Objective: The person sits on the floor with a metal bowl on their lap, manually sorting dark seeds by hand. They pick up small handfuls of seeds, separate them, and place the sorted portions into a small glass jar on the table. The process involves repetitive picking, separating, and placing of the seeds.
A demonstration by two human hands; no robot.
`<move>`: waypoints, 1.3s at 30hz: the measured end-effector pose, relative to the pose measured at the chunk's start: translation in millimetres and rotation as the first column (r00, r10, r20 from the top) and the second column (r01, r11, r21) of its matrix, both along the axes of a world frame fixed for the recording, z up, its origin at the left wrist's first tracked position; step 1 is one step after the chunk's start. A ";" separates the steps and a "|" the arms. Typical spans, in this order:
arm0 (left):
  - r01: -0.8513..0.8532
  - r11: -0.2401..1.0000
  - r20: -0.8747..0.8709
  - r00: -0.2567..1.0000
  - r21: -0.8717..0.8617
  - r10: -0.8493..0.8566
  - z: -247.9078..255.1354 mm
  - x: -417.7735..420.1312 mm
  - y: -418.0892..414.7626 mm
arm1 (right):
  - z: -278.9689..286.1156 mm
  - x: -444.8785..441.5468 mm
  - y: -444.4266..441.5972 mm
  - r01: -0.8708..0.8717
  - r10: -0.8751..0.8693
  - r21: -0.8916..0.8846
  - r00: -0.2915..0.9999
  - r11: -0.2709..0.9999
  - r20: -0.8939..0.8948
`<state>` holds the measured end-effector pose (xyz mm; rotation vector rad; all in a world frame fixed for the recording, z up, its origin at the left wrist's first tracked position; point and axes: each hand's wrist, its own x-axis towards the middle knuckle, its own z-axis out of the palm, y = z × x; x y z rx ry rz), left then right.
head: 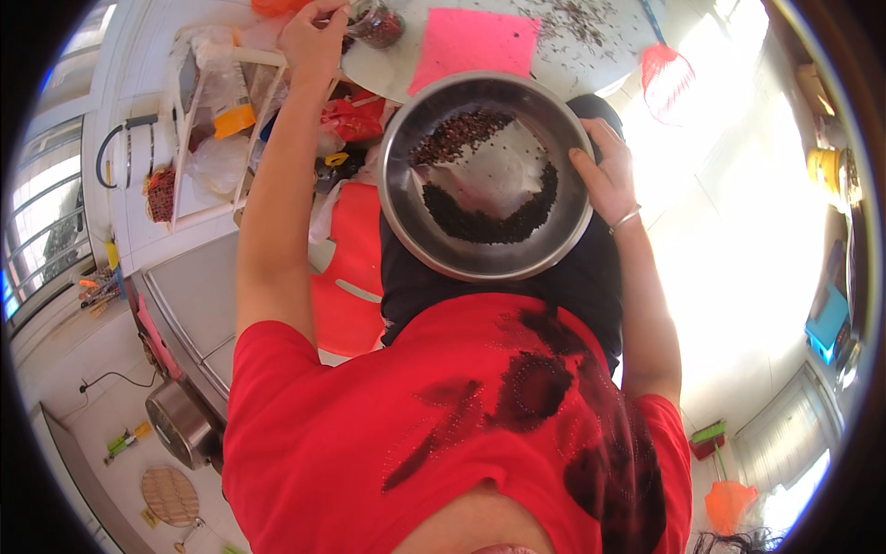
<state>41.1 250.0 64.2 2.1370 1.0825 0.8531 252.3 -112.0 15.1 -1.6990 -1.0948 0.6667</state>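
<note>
My right hand [606, 170] grips the rim of a round stainless steel bowl [484, 266], thumb over the edge. The bowl rests on my lap. Inside, reddish-brown dried bits [460, 135], perhaps peppercorn husks, lie along the far left, and small black seeds [495, 225] form a curved band on the near side. Bare metal shows between them. My left hand [315, 45] is at the top edge, fingers curled beside a clear glass jar [379, 26] with dark red and green contents. Whether those fingers hold the jar or something small is unclear.
A pink cloth or sheet [474, 45] and scattered dark bits [574, 28] lie on the round table [387, 66]. A red mesh swatter [666, 76] overhangs its right side. Left are a white rack with bags [221, 152] and a red plastic stool or chair [353, 277].
</note>
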 end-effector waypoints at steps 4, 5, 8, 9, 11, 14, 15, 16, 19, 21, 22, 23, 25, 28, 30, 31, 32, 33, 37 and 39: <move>0.279 0.939 0.010 0.958 0.203 -0.287 33.7 17.3 -99.3 | -5.9 1.7 0.2 0.001 0.000 -0.002 0.999 1.000 0.033; 0.376 0.903 -0.058 0.926 0.211 -0.372 43.8 19.5 -130.4 | -6.9 1.6 -0.1 0.000 0.001 -0.006 1.000 1.000 0.024; 0.608 0.783 -0.327 0.773 0.133 -0.544 24.0 18.3 -192.9 | -6.4 -1.5 2.2 0.042 -0.043 0.039 0.999 0.998 0.017; 0.626 0.771 -0.397 0.742 0.120 -0.540 16.0 18.4 -211.9 | -6.2 -1.5 2.1 0.043 -0.044 0.032 0.999 0.999 0.025; 0.617 0.782 -0.386 0.745 0.088 -0.544 -10.0 22.2 -233.9 | -5.7 -1.4 2.1 0.050 -0.051 0.023 0.998 0.998 0.037; 0.614 0.783 -0.459 0.727 0.101 -0.510 -27.1 31.9 -256.8 | -8.6 -1.4 2.1 0.059 -0.061 0.039 0.997 0.997 0.038; 0.629 0.767 -0.465 0.720 0.124 -0.515 -31.5 33.2 -263.6 | -8.0 -1.8 1.8 0.059 -0.060 0.041 0.998 0.997 0.035; 0.645 0.750 -0.472 0.712 0.147 -0.520 -35.3 34.0 -269.7 | -8.9 -1.5 1.3 0.058 -0.060 0.037 0.998 0.998 0.034; 0.697 0.705 -0.510 0.657 0.132 -0.555 -33.6 29.0 -279.0 | -12.2 -0.9 0.5 0.063 -0.064 0.032 0.997 0.998 0.039; 0.733 0.672 -0.521 0.617 0.106 -0.590 -25.6 18.8 -279.2 | -12.0 -0.6 0.5 0.069 -0.071 0.034 0.995 0.997 0.064; 0.760 0.649 -0.519 0.574 0.049 -0.633 -22.3 11.3 -278.6 | -13.8 0.2 0.5 0.064 -0.066 0.025 0.994 0.998 0.082; 0.783 0.622 -0.513 0.530 -0.008 -0.675 -18.8 2.2 -276.8 | -14.8 0.0 0.2 0.065 -0.066 0.021 0.995 0.998 0.073; 0.802 0.592 -0.523 0.474 -0.074 -0.708 -8.1 -16.6 -274.0 | -14.1 -0.6 1.0 0.054 -0.055 0.022 0.997 0.998 0.054; 0.791 0.603 -0.575 0.448 -0.102 -0.685 10.7 -40.2 -266.5 | -11.7 -2.7 0.1 0.055 -0.055 -0.008 0.998 0.998 0.029; 0.755 0.648 -0.639 0.451 -0.100 -0.623 17.7 -52.8 -258.2 | -11.5 -2.9 -0.6 0.072 -0.072 -0.047 0.997 0.996 0.004; 0.734 0.672 -0.670 0.452 -0.096 -0.589 20.9 -57.7 -255.9 | -12.4 -2.9 -0.7 0.075 -0.076 -0.041 0.997 0.996 -0.002; 0.707 0.705 -0.677 0.491 -0.059 -0.548 24.6 -60.6 -255.8 | -13.3 -3.2 -0.6 0.079 -0.079 -0.036 0.997 0.996 -0.007; 0.688 0.725 -0.688 0.507 -0.039 -0.518 25.8 -64.3 -255.6 | -14.0 -3.7 -0.4 0.080 -0.080 -0.030 0.997 0.996 -0.013; 0.630 0.776 -0.700 0.568 0.032 -0.432 28.5 -70.9 -258.1 | -15.7 -3.2 -0.6 0.102 -0.106 -0.080 0.993 0.992 -0.047; 0.608 0.793 -0.651 0.618 0.042 -0.439 25.5 -68.8 -261.9 | -16.1 -2.8 -0.7 0.099 -0.101 -0.071 0.995 0.993 -0.023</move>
